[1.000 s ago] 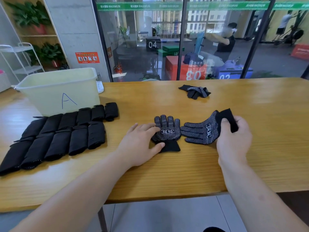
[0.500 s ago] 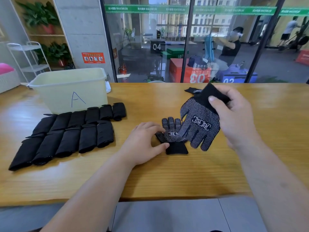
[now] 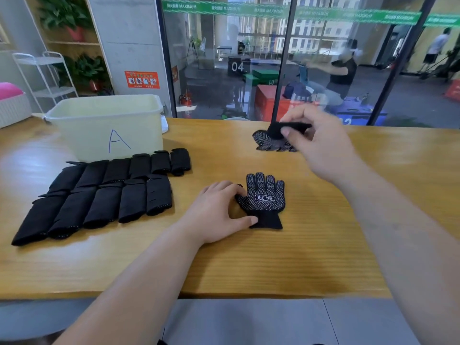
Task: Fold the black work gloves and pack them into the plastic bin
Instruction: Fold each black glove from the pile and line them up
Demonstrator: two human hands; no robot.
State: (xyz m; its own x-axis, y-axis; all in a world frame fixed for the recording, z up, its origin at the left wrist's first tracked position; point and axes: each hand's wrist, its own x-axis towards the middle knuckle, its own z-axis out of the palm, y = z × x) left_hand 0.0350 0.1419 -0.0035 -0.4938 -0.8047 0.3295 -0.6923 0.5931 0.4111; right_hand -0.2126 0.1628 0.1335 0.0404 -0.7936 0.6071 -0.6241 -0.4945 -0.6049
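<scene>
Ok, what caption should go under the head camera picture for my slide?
Left hand steadies one dotted glove flat while the right hand pinches a second glove by its cuff.

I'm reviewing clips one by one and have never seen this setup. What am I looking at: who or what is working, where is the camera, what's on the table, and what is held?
There is no machine here, only a person's bare hands, filmed by a camera worn on the head and looking down. On the wooden table stand a pale plastic bin marked A and two rows of folded black gloves. The left hand rests on a dotted glove lying flat. The right hand pinches another glove by its cuff, farther back.
</scene>
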